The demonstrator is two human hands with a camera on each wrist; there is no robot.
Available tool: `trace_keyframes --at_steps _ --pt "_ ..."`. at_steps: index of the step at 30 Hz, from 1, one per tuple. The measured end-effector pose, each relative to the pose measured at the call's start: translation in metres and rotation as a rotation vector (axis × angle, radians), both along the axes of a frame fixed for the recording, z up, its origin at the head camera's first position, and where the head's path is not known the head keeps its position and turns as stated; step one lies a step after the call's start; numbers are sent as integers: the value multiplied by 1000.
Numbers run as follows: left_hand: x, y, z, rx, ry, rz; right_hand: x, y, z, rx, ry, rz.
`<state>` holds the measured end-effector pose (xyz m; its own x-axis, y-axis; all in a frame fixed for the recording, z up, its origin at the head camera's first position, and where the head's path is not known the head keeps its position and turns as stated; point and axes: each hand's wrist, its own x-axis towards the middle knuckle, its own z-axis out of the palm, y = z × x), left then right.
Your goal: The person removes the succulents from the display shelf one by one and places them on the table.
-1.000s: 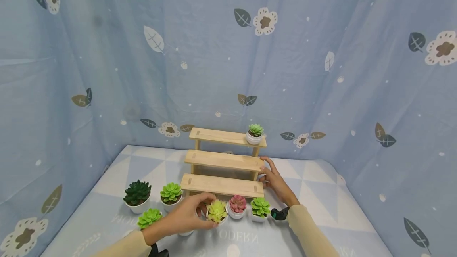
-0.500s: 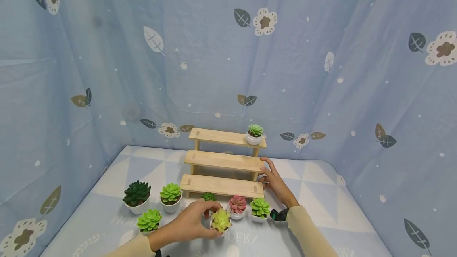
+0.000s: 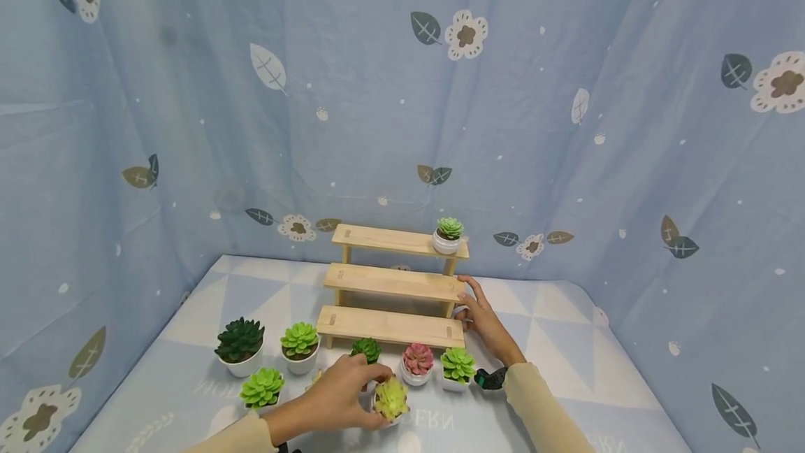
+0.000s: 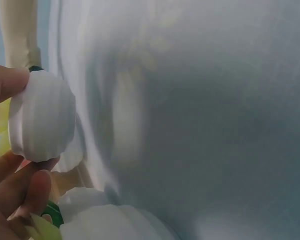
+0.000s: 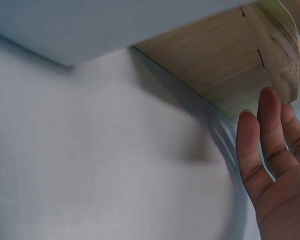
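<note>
Drawn toward the lower centre of the head view since a second ago: yellow-green succulent point(image 3: 391, 399) in its white pot point(image 4: 41, 118), formerly just below the stand's bottom step, now nearer the frame's lower edge. Left hand point(image 3: 339, 396) curled round that pot, thumb and fingertips pinching its ribbed sides (plain in the left wrist view). Uncovered by the shift: small dark-green succulent point(image 3: 366, 349), just below the bottom step.

Right hand point(image 3: 481, 319) unchanged, right of centre, fingers straight and resting against the right end of the wooden three-step stand point(image 3: 393, 285), holding nothing; fingertips point(image 5: 267, 107) touching the wood in the right wrist view.

Along the stand's lower edge, left to right: dark-green succulent point(image 3: 240, 341), light-green succulent point(image 3: 300, 341), pink succulent point(image 3: 418, 360), bright-green succulent point(image 3: 457, 365). Lower left of these: another light-green succulent point(image 3: 261, 388). On the top step, at its right end: pale-green succulent point(image 3: 449, 233).

Underneath all: blue-and-white patterned cloth point(image 3: 566, 341). Behind and at both sides: blue curtain point(image 3: 189, 89) printed with flowers and leaves.
</note>
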<state>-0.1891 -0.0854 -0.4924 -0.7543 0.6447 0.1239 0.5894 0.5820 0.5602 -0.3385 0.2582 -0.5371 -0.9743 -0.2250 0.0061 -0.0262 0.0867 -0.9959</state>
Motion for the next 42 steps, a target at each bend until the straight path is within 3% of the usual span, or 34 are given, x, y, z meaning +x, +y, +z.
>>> trace_keyframes --at_steps 4,15,42 --pt "1 2 0 -63 69 -6 -1 0 2 5 5 -1" --pt "2 3 -2 -108 133 -16 1 -3 0 28 8 -5" --pt "6 1 5 -274 328 97 5 -3 3 0 -3 -27"
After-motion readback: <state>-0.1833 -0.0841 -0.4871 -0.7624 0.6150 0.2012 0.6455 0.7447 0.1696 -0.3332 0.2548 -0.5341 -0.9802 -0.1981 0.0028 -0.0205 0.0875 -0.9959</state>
